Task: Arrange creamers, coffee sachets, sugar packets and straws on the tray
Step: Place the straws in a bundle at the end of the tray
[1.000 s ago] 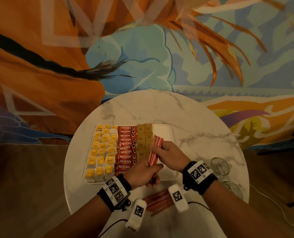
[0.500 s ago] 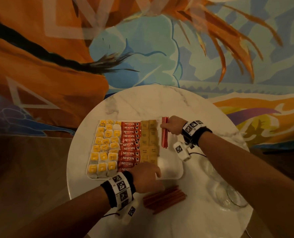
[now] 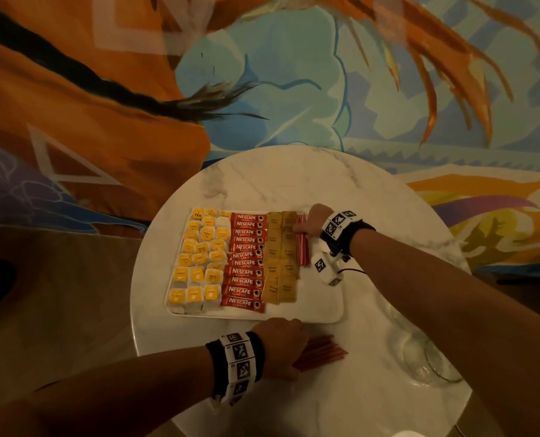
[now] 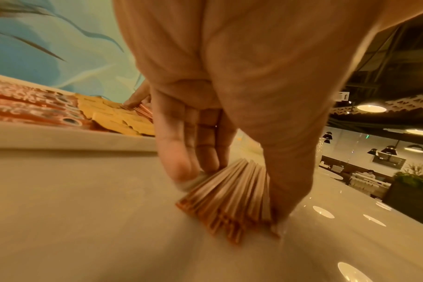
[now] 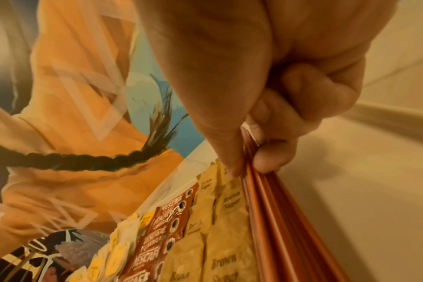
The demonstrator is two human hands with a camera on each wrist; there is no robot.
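I saw left hand clasping loose red straws on surface near edge, lengthwise along tray front rim | right hand pinching straw bundle at tray's far edge, beside sugar packets | left nearer.

Red-and-white striped straws, red coffee sachets, tan sugar packets, white marble table

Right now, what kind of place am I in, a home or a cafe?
Most likely a cafe or restaurant. The round marble table stands against a large painted mural, and the left wrist view shows pendant lamps over more seating, with a seated person.
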